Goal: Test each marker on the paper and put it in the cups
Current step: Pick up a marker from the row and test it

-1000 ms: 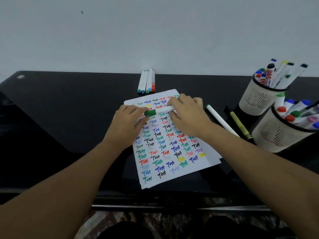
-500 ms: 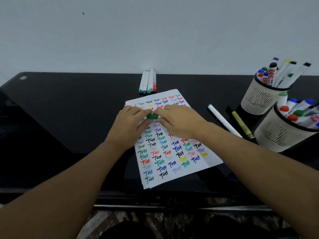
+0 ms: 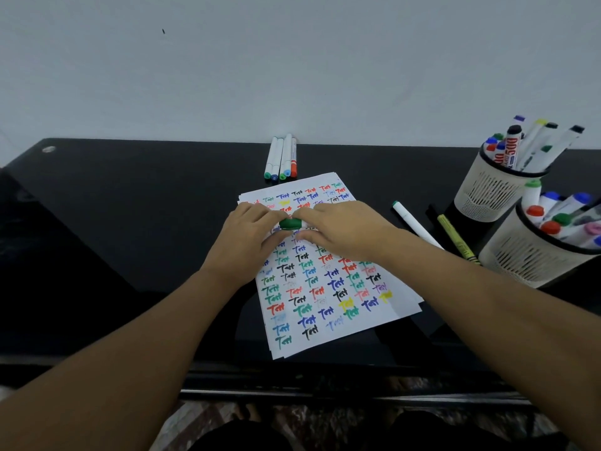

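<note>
Hands meet over the upper part of the white paper sheet covered with coloured "Test" words (image 3: 328, 288), which lies at the centre of the glossy black table (image 3: 136, 222). The left hand (image 3: 242, 242) curls its fingers and thumb around the green cap end of the green-capped white marker (image 3: 290, 223), and the right hand (image 3: 344, 231) pinches the other end of this marker, so most of its body is hidden. At 12 o'clock from the paper, four white pens with coloured caps (image 3: 281, 157) lie side by side. At 3 o'clock lie a white marker with green tip (image 3: 414, 222) and an olive-yellow marker (image 3: 457, 239). Further, at 2 o'clock, stand two beige mesh cups: the far cup (image 3: 487, 193) and the near cup (image 3: 520, 258), both filled with markers.
</note>
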`<state>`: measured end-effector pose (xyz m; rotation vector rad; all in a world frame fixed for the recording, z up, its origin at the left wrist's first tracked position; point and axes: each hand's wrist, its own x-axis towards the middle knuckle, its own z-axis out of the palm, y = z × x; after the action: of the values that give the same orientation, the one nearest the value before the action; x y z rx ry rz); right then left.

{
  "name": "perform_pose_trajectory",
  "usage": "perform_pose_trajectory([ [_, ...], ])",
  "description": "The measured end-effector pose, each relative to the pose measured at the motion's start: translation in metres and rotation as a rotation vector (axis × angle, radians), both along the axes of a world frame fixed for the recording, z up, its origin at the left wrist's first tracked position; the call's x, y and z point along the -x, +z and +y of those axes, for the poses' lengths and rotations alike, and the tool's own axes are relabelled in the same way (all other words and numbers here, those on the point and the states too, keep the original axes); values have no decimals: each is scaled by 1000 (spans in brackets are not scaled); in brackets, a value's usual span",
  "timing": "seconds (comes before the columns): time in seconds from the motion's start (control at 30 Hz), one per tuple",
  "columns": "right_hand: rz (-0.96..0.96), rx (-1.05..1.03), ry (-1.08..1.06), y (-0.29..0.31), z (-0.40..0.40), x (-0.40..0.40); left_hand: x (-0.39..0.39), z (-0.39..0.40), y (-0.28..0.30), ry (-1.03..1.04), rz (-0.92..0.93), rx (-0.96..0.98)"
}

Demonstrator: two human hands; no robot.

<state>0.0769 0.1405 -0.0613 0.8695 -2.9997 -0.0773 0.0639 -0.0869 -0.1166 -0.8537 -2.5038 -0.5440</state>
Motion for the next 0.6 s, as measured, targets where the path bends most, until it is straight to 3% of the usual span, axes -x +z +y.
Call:
perform_pose_trajectory([
  [0.2,124,-31,17,-10,-5,-2,0,0,-2,-30,70,11],
  [0.37,20,29,-9,-8,-13,-1,2,-1,-4,-28,65,8],
  [0.6,22,-67,-68,8,-8,0,-2,0,1,-30,2,30],
])
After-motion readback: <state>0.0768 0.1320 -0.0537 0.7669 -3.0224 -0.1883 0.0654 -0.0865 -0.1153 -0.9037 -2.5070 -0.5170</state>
